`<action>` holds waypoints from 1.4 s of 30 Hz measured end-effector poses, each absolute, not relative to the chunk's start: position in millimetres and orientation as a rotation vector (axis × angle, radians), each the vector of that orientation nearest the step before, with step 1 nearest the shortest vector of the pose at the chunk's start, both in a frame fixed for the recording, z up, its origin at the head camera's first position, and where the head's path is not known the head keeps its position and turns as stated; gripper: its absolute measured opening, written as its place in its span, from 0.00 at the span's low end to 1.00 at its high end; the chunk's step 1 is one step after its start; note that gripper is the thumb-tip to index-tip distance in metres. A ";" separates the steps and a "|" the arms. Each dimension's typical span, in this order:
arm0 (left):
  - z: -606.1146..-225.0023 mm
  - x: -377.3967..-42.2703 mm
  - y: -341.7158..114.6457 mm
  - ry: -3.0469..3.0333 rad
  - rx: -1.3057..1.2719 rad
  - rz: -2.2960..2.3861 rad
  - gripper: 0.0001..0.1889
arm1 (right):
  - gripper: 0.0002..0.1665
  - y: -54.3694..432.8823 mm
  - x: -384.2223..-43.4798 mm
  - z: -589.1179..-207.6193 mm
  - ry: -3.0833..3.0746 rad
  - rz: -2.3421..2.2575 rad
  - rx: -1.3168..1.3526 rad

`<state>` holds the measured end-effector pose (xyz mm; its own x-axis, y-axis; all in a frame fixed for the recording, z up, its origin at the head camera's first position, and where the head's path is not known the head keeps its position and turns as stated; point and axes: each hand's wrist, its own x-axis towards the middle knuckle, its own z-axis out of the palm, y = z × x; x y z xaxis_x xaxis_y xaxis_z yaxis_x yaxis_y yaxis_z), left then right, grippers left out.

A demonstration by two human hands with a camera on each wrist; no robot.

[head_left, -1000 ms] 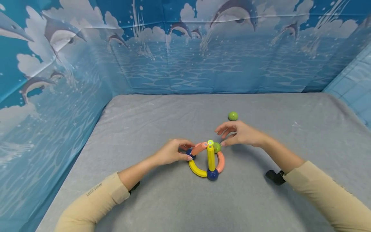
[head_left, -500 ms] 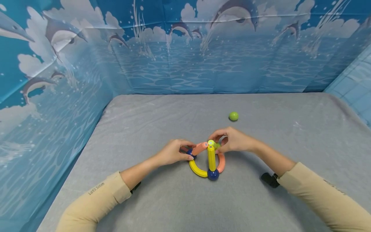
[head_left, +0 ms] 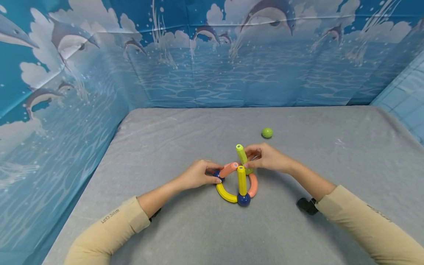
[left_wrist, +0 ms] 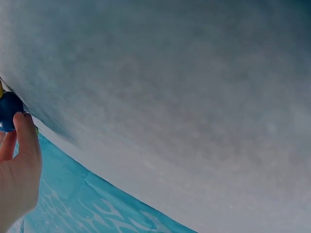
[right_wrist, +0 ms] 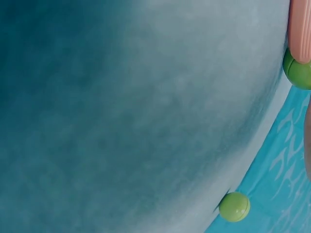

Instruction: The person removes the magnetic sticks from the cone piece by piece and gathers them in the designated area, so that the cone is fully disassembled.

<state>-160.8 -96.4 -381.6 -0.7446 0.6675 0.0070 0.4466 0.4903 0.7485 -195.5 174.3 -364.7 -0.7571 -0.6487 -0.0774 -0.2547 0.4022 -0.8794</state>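
Observation:
A ring of magnetic building pieces lies on the grey cloth. My left hand pinches the blue ball at its left; the left wrist view shows thumb and fingers at that blue ball. My right hand pinches the lower part of a lime stick, which tilts up from a green ball. A salmon stick leans inward from the left ball. Another yellow stick rises from the front blue ball. Curved yellow and salmon pieces link the balls.
A loose green ball sits behind the right hand, also visible as the lower green ball in the right wrist view. Grey cloth covers the surface. A dolphin-print curtain hangs along its back and sides.
My right hand has come in from the right and grasped the lime stick. Its top has swung back and up, away from the salmon and yellow tips. The left hand stays put.

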 end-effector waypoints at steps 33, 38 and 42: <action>-385.7 -166.0 -98.3 2.339 0.805 1.167 0.24 | 0.27 166.5 -194.7 -366.4 2.451 -1.215 -0.931; -387.9 -171.2 -99.4 2.254 0.726 1.229 0.25 | 0.28 167.1 -195.2 -364.4 2.457 -1.201 -0.943; -389.8 -173.1 -99.5 2.214 0.686 1.263 0.26 | 0.28 166.5 -195.4 -364.2 2.474 -1.179 -0.938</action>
<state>-173.1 -99.5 -389.8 -0.7500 0.6393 -0.1698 0.1790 0.4433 0.8783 -195.4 166.5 -364.2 -0.7635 -0.6436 0.0527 -0.4464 0.4670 -0.7633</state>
